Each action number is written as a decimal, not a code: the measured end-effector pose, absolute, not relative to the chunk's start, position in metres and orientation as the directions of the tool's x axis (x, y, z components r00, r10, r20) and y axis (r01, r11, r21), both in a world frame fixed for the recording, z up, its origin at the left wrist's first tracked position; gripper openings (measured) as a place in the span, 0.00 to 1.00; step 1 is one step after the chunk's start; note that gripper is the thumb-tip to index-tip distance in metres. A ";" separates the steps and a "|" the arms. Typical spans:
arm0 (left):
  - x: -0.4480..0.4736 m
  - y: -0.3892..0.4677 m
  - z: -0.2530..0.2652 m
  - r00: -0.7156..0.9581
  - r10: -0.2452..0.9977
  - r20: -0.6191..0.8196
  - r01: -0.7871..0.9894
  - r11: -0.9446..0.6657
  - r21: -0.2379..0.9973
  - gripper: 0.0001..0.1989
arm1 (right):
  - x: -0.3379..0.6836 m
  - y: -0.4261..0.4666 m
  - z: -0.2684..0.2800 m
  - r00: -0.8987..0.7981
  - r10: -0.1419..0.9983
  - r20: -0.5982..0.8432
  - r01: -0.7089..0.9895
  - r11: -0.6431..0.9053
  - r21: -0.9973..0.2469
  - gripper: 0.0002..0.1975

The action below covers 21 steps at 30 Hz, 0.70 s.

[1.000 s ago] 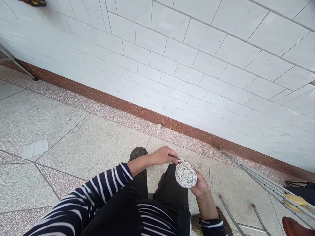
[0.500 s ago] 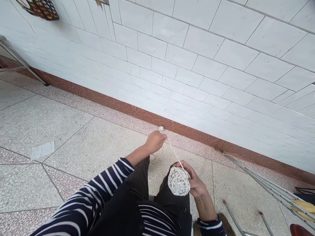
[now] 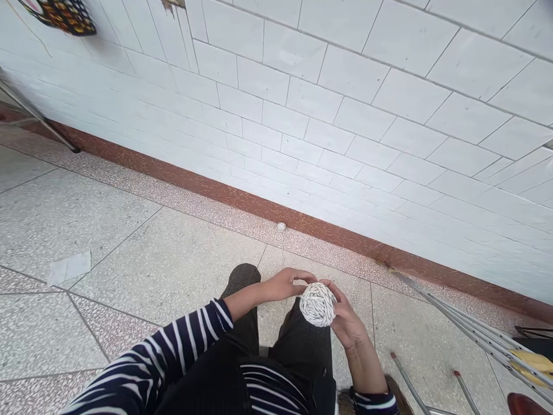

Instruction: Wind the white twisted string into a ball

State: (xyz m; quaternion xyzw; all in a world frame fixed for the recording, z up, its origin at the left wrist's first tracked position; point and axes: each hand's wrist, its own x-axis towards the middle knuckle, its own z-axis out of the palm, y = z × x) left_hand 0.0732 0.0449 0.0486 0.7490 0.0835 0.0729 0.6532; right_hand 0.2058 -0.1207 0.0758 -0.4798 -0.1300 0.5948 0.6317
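A large ball of white cord point(image 3: 317, 305) with grey flecks is held above my right knee. My right hand point(image 3: 347, 323) grips it from the right side, fingers curled over its top edge. At the ball's upper left, my left hand point(image 3: 288, 284) has its thumb and fingers closed toward each other on the cord, close against the ball. A thin strand of cord point(image 3: 283, 248) runs from near my left hand to a much smaller ball of cord point(image 3: 281, 226) on the floor by the wall.
White tiled wall point(image 3: 302, 104) with a reddish-brown baseboard point(image 3: 194, 184) stands ahead. Folded metal legs point(image 3: 449, 311) lean at the right, near a yellow item point(image 3: 533, 366). A pale sheet point(image 3: 69, 268) lies on the floor at left, below a metal leg point(image 3: 56, 132).
My left hand has moved down and right, from near the small ball to the large ball. The cord stretched between my hands has shortened. The large ball has risen slightly.
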 end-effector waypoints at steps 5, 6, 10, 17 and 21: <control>0.077 0.050 0.060 0.980 0.178 -0.090 0.095 -0.016 0.995 0.12 | 0.207 -0.130 0.073 0.302 0.844 -0.444 -0.693 -0.126 -0.710 0.27; 0.076 0.056 0.061 0.976 0.201 -0.084 0.099 -0.069 0.993 0.13 | 0.206 -0.131 0.073 0.298 0.850 -0.435 -0.698 -0.116 -0.706 0.28; 0.076 0.076 0.060 0.969 0.241 0.057 0.050 -0.414 0.909 0.16 | 0.197 -0.131 0.076 0.214 0.908 -0.361 -0.704 -0.113 -0.702 0.39; 0.073 0.077 0.046 0.981 0.102 -0.168 0.175 -0.064 0.982 0.17 | 0.192 -0.122 0.085 0.211 0.930 -0.300 -0.718 -0.061 -0.694 0.43; 0.066 0.093 0.057 0.981 0.110 -0.161 0.158 0.035 0.987 0.19 | 0.192 -0.126 0.080 0.198 0.932 -0.304 -0.706 -0.080 -0.704 0.42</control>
